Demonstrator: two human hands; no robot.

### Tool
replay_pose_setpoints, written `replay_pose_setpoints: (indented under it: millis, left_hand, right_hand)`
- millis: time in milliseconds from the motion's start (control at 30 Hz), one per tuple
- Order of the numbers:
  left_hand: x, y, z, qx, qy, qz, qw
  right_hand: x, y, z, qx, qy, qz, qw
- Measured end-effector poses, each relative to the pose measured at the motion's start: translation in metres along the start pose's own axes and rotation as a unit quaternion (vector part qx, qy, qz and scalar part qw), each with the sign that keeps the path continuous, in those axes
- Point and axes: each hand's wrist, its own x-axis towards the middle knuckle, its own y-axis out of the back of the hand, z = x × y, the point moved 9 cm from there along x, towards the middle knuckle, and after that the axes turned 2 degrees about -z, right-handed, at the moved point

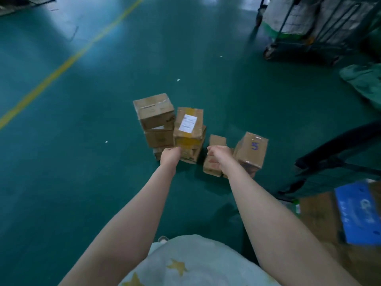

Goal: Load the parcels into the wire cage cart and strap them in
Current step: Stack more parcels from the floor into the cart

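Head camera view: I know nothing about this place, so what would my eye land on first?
A cluster of cardboard parcels stacked mid-floor, the rightmost parcel marked with a purple 5. The left hand and right hand reach down to them; the grip is too blurred to judge. A yellow line slants across the green floor at left.
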Motion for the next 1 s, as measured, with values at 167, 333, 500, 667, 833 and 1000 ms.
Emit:
replay_pose_setpoints:
  millis: [167, 333, 500, 667, 833, 1000]
  left_hand:
    - [0.038, 0.054, 0.009, 0.008, 0.009, 0.015, 1.000]
    - [0.082, 0.080, 0.010, -0.001, 0.040, 0.029, 0.999]
    - [0.125, 0.093, 0.036, -0.008, 0.051, 0.032, 0.998]
    - [0.197, 0.108, 0.087, -0.006, 0.050, 0.053, 0.997]
    - [0.263, 0.110, 0.120, 0.002, 0.083, 0.056, 0.995]
    - [0.324, 0.103, 0.136, -0.008, 0.124, 0.060, 0.990]
  right_hand:
    - [0.022, -0.053, -0.001, -0.007, -0.045, 0.001, 0.999]
    - [0.049, -0.080, -0.015, -0.019, -0.067, 0.025, 0.997]
    - [0.092, -0.100, -0.043, -0.039, -0.080, 0.032, 0.996]
    - [0.159, -0.140, -0.097, -0.053, -0.070, 0.017, 0.996]
    - [0.219, -0.167, -0.141, -0.077, -0.080, 0.003, 0.994]
    - [0.281, -0.175, -0.167, -0.119, -0.090, -0.009, 0.989]
